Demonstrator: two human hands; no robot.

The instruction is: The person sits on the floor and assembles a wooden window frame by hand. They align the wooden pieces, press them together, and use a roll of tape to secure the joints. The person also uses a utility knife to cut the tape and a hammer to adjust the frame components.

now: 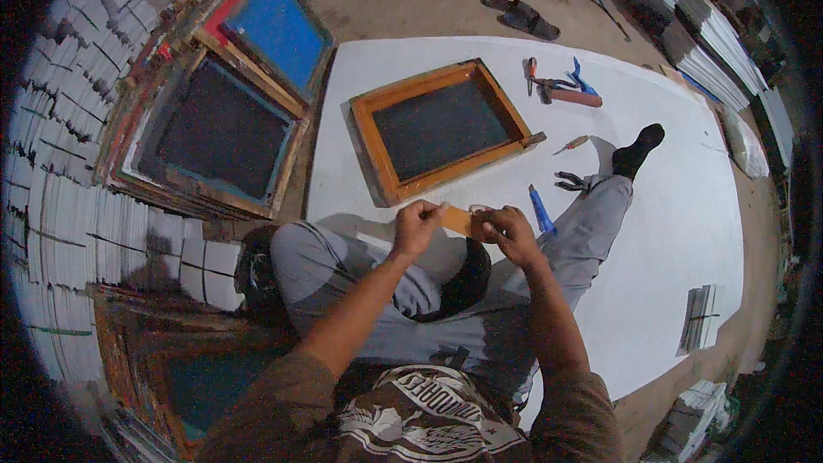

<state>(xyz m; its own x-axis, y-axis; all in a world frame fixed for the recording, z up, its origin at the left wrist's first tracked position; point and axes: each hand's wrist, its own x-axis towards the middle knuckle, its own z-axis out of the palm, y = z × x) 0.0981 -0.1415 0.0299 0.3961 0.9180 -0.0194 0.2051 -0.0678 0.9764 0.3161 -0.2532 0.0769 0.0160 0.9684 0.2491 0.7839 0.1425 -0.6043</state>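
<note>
My left hand pinches one end of a flat orange-tan strip that looks like tape. Closed on its other end is my right hand, beside a small pale ring partly hidden behind the fingers. Both hands are above my crossed legs. Just beyond them, a wooden screen frame with dark mesh lies flat on a white board. To the right of my right hand are a blue utility knife and black-handled pliers.
Farther right lie a small screwdriver, a red-handled tool and a brown-handled tool. Stacked frames, one blue, stand left. Bundled white sheets line the left edge. Sandals lie beyond the board.
</note>
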